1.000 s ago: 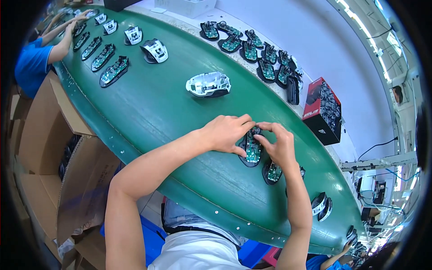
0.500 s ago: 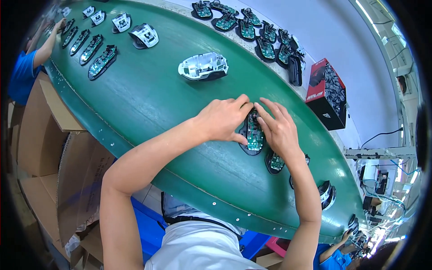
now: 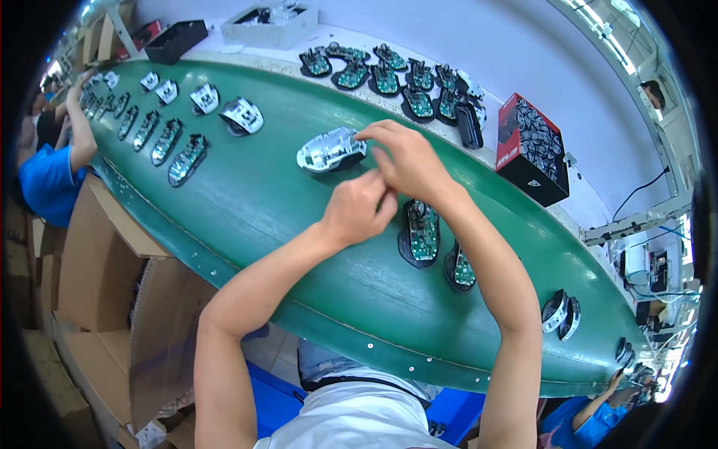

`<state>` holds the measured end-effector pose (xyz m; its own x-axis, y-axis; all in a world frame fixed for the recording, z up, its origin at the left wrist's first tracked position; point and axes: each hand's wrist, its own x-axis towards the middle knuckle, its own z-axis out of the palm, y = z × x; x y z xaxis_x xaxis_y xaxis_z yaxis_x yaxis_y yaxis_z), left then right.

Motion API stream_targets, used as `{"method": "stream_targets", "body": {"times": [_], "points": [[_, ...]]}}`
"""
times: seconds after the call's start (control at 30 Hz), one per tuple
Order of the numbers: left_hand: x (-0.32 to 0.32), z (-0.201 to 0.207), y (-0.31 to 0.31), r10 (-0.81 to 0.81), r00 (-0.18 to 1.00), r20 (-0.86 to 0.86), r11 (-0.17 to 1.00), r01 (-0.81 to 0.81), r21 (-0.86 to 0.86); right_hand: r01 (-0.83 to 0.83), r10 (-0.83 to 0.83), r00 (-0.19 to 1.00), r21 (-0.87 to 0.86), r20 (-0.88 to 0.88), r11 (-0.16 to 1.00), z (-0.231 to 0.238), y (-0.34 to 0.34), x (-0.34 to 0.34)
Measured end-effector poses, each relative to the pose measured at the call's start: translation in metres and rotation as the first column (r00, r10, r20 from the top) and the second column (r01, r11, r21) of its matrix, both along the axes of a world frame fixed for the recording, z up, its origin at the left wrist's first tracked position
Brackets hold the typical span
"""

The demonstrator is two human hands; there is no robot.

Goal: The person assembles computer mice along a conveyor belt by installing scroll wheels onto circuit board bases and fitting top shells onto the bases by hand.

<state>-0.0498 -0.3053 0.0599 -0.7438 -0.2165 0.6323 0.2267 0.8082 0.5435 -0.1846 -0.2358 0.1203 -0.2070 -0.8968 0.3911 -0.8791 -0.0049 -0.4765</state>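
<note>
A mouse's pale upper shell [image 3: 329, 151] lies hollow side up on the green belt. My right hand [image 3: 411, 161] reaches over it from the right, fingers stretched out, the fingertips at the shell's right end; whether they touch it I cannot tell. Just below, my left hand [image 3: 357, 208] hovers with loosely bent fingers and the thumb apart, holding nothing visible, slightly blurred. A mouse base with a green circuit board [image 3: 424, 233] sits on the belt below my right wrist. Beside it a second mouse base [image 3: 461, 271] is partly hidden by my right forearm.
Several mouse bases [image 3: 166, 142] and pale shells [image 3: 241, 116] stand in rows at the left. More bases [image 3: 384, 78] lie on the white ledge beyond, near a red and black box [image 3: 532, 150] of small dark parts. Cardboard boxes [image 3: 112, 277] stand left. Co-workers' arms [image 3: 81, 123] show at the left and lower right.
Both hands have left the mouse base with the circuit board and moved left and away from me, the right one to the pale shell. The view has also shifted.
</note>
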Motion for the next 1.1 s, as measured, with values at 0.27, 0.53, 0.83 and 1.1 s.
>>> {"method": "stream_targets", "body": {"times": [0.27, 0.53, 0.83, 1.1], "points": [[0.001, 0.001, 0.009, -0.098, 0.995, -0.017, 0.980, 0.094, -0.178, -0.010, 0.088, 0.967, 0.308, -0.239, 0.951, -0.028, -0.044, 0.002], [0.008, 0.037, -0.018, 0.276, 0.940, -0.199, 0.960, -0.260, 0.102, 0.085, -0.085, 0.984, 0.004, 0.158, 0.996, 0.020, 0.046, -0.020], [0.025, 0.020, 0.062, -0.583, 0.812, 0.030, 0.399, 0.254, 0.881, 0.256, 0.023, 0.151, -0.061, 0.988, 0.965, 0.020, 0.160, 0.067], [0.030, 0.038, 0.053, -0.887, 0.455, 0.077, 0.163, 0.153, 0.975, 0.265, -0.263, 0.964, -0.101, 0.028, 0.959, 0.042, 0.217, 0.050]]}}
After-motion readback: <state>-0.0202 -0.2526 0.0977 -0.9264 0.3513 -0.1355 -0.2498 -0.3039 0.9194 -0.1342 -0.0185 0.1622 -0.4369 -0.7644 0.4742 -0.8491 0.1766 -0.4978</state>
